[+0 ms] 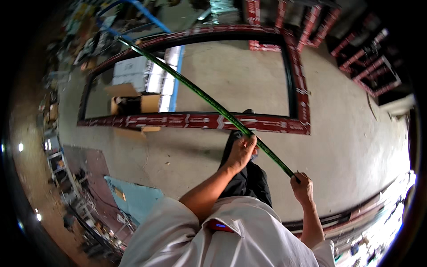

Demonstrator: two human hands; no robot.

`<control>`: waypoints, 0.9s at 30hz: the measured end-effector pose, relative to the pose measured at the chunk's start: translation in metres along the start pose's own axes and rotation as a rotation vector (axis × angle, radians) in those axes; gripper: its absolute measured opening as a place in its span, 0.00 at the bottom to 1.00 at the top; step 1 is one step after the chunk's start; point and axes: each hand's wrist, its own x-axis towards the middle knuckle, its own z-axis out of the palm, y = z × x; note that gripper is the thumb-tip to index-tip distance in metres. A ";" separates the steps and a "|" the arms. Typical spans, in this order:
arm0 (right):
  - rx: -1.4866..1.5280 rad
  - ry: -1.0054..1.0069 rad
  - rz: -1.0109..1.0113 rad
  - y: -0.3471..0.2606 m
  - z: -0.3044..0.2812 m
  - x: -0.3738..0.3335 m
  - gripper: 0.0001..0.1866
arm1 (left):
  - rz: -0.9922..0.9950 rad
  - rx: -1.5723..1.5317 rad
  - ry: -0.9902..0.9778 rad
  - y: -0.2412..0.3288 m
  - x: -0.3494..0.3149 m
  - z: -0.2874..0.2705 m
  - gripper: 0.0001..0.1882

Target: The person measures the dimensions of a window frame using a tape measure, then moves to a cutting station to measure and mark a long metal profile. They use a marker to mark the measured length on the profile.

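Observation:
A long, thin strip with a shiny green face and dark edges runs slantwise from the upper left down to the right. My left hand is closed around it below its middle, and my right hand grips its lower right end. Beneath the strip's upper part lies a large rectangular frame, covered in red printed film with a black inner edge. The strip crosses over the frame's near and far sides; whether it touches them I cannot tell.
Inside the frame's outline show an open cardboard box and stacked white boxes. Blue metal tubing stands at the far left. More red-wrapped frames are at the far right. A light-blue sheet lies at the near left, beside clutter.

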 end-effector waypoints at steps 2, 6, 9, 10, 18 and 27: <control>-0.026 -0.046 -0.063 -0.022 0.000 0.003 0.08 | 0.001 0.036 0.065 -0.009 -0.020 -0.026 0.23; -0.059 -0.158 -0.041 -0.069 0.017 0.014 0.09 | -0.016 -0.127 0.202 -0.007 -0.051 -0.073 0.26; -0.133 -0.202 -0.016 -0.112 0.035 0.023 0.10 | 0.003 -0.216 0.296 -0.004 -0.061 -0.110 0.25; -0.164 -0.211 -0.006 -0.125 0.039 0.025 0.11 | 0.018 -0.233 0.314 -0.005 -0.061 -0.120 0.25; -0.302 -0.380 -0.200 -0.195 0.107 0.087 0.14 | 0.004 -0.261 0.469 0.011 -0.037 -0.230 0.21; -0.160 -0.335 -0.093 -0.273 0.187 0.113 0.13 | 0.005 -0.203 0.383 0.036 -0.008 -0.350 0.19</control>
